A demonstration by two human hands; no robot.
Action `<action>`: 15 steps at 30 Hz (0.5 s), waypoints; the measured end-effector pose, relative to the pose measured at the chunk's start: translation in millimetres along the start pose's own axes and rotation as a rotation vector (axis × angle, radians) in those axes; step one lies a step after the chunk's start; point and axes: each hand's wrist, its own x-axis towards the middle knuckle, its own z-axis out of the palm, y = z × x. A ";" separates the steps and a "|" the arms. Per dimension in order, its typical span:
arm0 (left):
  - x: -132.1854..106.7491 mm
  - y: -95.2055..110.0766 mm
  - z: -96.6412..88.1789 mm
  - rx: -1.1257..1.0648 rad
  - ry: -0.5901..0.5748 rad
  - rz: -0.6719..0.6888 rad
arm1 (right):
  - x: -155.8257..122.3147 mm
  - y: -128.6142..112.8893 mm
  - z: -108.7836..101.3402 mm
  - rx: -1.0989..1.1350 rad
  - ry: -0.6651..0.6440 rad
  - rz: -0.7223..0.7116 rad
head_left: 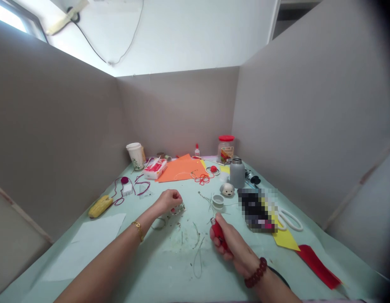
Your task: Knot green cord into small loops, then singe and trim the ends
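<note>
Grey partition walls are closing in three sides of what we are viewing from the head camera, and a mint-green table cover point(169, 269) is spreading beneath everything.

- Grey flask point(237, 173): standing upright at the far right of the cover; we are taking it as our landmark.
- Left hand point(168, 201): resting on the cover, nearer to us than the flask and to its left, fingers curling shut around a small wire piece point(178, 208) that is poking out on the thumb side.
- Right hand point(229, 244): hovering well in front of the flask, fingers wrapping tightly around a red lighter point(217, 229), whose metal top is pointing up and away from us.
- Orange paper point(181, 168): lying flat, left of the flask.
- Red-lidded jar point(226, 148): standing just behind the flask.
- Dog figure point(227, 190): sitting just in front of the flask.
- White scissors point(289, 219): lying in front of the flask, to its right.
- Paper cup point(136, 155): standing far left of the flask, beyond the orange paper.
</note>
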 end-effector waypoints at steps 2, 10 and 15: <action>2.1 1.3 -0.2 0.014 -0.002 -0.003 | 0.0 -0.4 -0.2 0.005 0.002 0.006; 5.6 3.1 -2.4 0.055 -0.004 -0.013 | -0.7 -2.7 -1.8 0.029 0.030 -0.006; 7.6 3.9 -1.5 0.059 -0.008 -0.017 | -1.9 -8.0 -11.1 -0.081 0.053 -0.038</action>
